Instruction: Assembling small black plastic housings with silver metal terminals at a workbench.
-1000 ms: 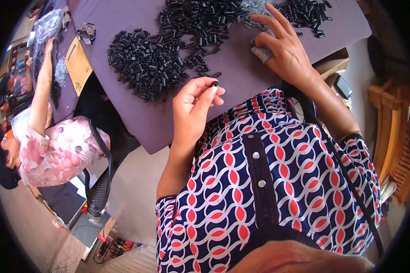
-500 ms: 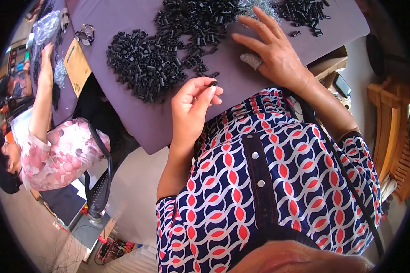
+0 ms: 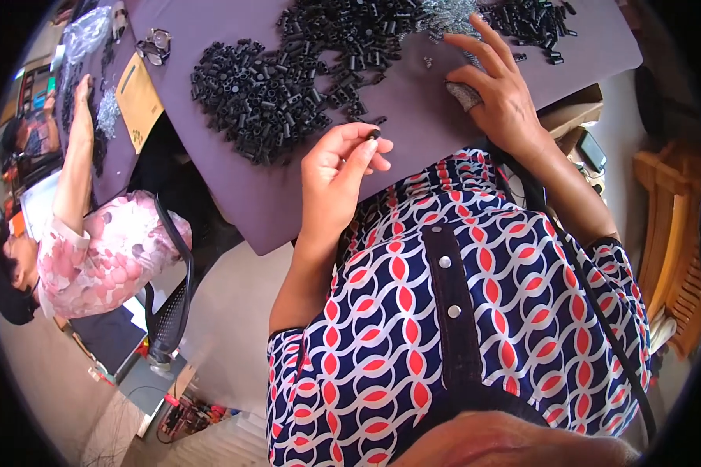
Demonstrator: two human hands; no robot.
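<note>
My left hand (image 3: 336,171) is raised over the table's near edge, thumb and forefinger pinching a small black plastic sleeve (image 3: 374,134). My right hand (image 3: 506,97) hovers beside a pile of tiny silver metal pieces (image 3: 448,14). Its thumb wears a grey wrap (image 3: 465,95), and the forefinger tip comes down against it, while the other fingers stretch out. Whatever may lie between these two tips is hidden. Left of the silver pile spreads a big heap of black plastic sleeves (image 3: 249,101), with a smaller group of black pieces (image 3: 533,27) on its right.
A purple-grey cloth covers the table (image 3: 210,167). Glasses (image 3: 156,48) and a brown envelope (image 3: 138,101) lie to the left. Another person (image 3: 117,249) works there, one arm stretched out. A wooden chair (image 3: 670,233) stands at right, near a phone-like device (image 3: 592,152).
My right hand has moved right, and its forefinger has closed in toward the thumb. My left hand keeps the black plastic sleeve pinched. The whole view has shifted slightly.
</note>
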